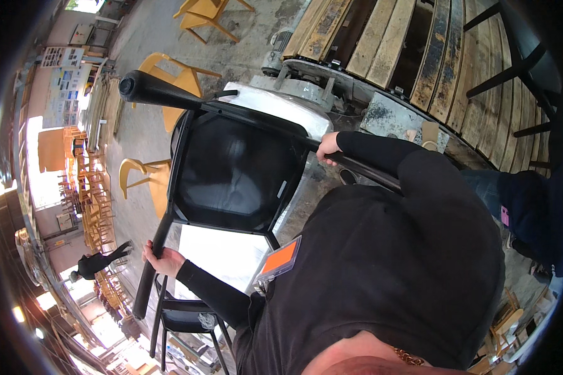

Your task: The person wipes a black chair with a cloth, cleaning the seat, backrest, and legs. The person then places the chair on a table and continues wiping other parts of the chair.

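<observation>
A black chair (234,169) is held in front of me with the underside of its seat turned up toward me. My left hand (164,259) is closed round one of its legs at the lower left. Higher up and to the right, my right hand (328,149) is wrapped round another leg, which runs back along my forearm. A thick third leg juts out at the upper left, with nothing gripping it. Beneath the chair is a white surface (216,253); whether the chair touches it I cannot tell.
Several light wooden chairs (149,178) stand on the concrete floor to the left. A slatted wooden conveyor (378,47) with machinery curves along the upper right, carrying black-legged furniture (503,78). Another black chair (187,315) stands at the lower left. A person (94,265) is far left; another (525,206) is at right.
</observation>
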`<state>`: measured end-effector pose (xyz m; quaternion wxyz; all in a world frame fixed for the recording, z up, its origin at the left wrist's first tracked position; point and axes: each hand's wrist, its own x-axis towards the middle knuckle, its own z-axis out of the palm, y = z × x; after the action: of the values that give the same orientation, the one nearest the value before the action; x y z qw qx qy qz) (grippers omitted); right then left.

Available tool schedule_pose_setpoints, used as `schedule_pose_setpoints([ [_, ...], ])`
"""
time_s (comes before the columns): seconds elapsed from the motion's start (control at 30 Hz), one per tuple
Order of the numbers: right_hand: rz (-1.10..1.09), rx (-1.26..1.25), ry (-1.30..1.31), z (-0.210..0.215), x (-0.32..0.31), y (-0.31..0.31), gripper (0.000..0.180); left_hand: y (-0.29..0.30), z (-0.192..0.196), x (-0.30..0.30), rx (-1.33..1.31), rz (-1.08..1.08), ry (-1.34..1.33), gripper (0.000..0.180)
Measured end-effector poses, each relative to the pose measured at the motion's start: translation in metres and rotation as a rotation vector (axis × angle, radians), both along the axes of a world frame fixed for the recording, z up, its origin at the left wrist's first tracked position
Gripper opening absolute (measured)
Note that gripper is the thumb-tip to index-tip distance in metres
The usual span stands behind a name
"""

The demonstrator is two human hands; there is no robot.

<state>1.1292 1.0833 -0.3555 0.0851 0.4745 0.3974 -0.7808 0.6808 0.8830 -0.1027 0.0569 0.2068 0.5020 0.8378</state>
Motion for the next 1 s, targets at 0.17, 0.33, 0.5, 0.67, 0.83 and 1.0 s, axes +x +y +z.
schedule_pose_setpoints([
  [0.17, 0.004, 0.009, 0.005, 0.002, 0.002, 0.0, 0.013, -0.001, 0.003, 0.006, 0.001, -0.094, 0.021, 0.008],
  [0.33, 0.018, 0.001, -0.044, 0.004, 0.002, 0.001, 0.013, 0.002, 0.003, 0.002, 0.025, -0.068, -0.038, 0.007],
  [0.5, 0.034, 0.026, -0.01, 0.004, 0.003, 0.0, 0.013, 0.003, -0.001, -0.006, 0.056, -0.107, -0.006, 0.006],
  [0.67, 0.01, 0.003, -0.047, 0.006, -0.004, -0.004, 0.013, 0.008, 0.001, -0.012, 0.057, -0.12, -0.014, 0.007],
  [0.83, 0.001, 0.002, -0.01, 0.009, -0.012, -0.009, 0.016, 0.013, 0.004, -0.012, 0.03, -0.104, -0.016, 0.012],
  [1.0, -0.023, 0.023, -0.05, 0.012, -0.011, -0.006, 0.016, 0.019, 0.004, -0.014, 0.085, -0.066, -0.048, 0.011],
])
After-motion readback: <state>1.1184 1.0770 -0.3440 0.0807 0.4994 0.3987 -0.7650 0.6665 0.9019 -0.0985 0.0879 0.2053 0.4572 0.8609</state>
